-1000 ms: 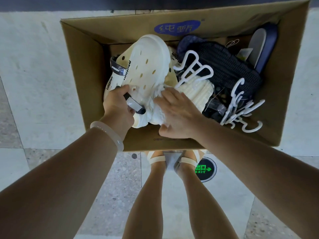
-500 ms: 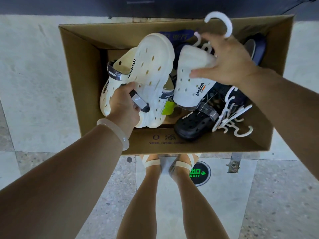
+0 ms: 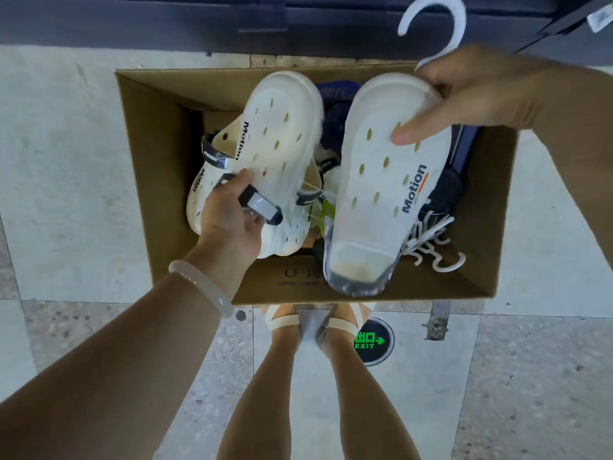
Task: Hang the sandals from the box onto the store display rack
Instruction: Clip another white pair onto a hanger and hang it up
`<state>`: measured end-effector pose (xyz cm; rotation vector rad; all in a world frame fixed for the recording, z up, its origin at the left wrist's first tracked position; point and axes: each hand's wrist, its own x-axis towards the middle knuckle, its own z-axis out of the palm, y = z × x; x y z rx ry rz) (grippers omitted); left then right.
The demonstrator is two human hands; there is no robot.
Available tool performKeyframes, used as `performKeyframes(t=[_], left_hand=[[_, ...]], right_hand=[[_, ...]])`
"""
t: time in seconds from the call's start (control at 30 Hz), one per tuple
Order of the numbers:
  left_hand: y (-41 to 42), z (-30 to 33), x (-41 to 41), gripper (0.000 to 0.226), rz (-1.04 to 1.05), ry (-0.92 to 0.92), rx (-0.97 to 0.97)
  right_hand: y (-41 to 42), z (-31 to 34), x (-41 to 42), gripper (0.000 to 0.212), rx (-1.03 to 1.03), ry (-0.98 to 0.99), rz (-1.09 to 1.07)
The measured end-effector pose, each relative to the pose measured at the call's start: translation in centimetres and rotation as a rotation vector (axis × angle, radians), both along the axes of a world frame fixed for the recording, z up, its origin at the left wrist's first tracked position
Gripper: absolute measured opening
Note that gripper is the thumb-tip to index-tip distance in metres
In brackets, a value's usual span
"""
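Sandals are in both my hands above the cardboard box (image 3: 159, 180). My right hand (image 3: 477, 91) has its fingers closed on the toe end of one white sandal (image 3: 384, 180), with a white hanger hook (image 3: 441, 24) rising above this hand. The sandal's long axis runs from my hand down toward me, heel nearest. My left hand (image 3: 232, 214) grips the strap of the other white sandal (image 3: 278, 141), toe pointing away. I judge the right one goes to the rack first.
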<state>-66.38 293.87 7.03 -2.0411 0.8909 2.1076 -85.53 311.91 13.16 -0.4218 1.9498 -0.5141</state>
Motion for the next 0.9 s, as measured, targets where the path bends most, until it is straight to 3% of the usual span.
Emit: performKeyframes(t=[0.07,0.13,0.2,0.3,0.43,0.63,0.77,0.9], left_hand=[[1.5,0.2,-0.3,0.027,-0.043,0.018,0.043],[3.4,0.0,-0.8,0.003,-0.115,0.022,0.108],[5.1,-0.1,-1.6,0.011,-0.221,0.019,0.165],[6.2,-1.2,-3.1,0.010,-0.340,0.038,0.134],[5.9,-2.2,-4.7,0.044,-0.469,0.065,0.091],[5.9,-1.5,-5.5,0.015,-0.459,0.074,0.157],[7.1,-1.3,-4.3,0.035,-0.739,-0.071,-0.083],[7.9,-0.8,-4.0,0.041,-0.789,-0.131,-0.148]], right_hand=[[0.2,-0.6,-0.2,0.063,0.059,-0.154,-0.041],[1.0,-3.0,0.3,0.061,0.136,-0.147,-0.059],[2.1,-5.6,1.5,0.058,0.179,0.017,-0.119],[3.6,-7.8,4.1,0.056,0.155,0.177,-0.387],[5.2,-7.3,6.3,0.036,0.031,0.584,-0.545],[8.1,-4.8,6.4,0.022,-0.164,0.823,-0.754],[7.3,-4.2,5.5,0.010,-0.200,0.590,-0.698],[5.3,-5.4,6.2,0.010,-0.094,0.305,-0.622]])
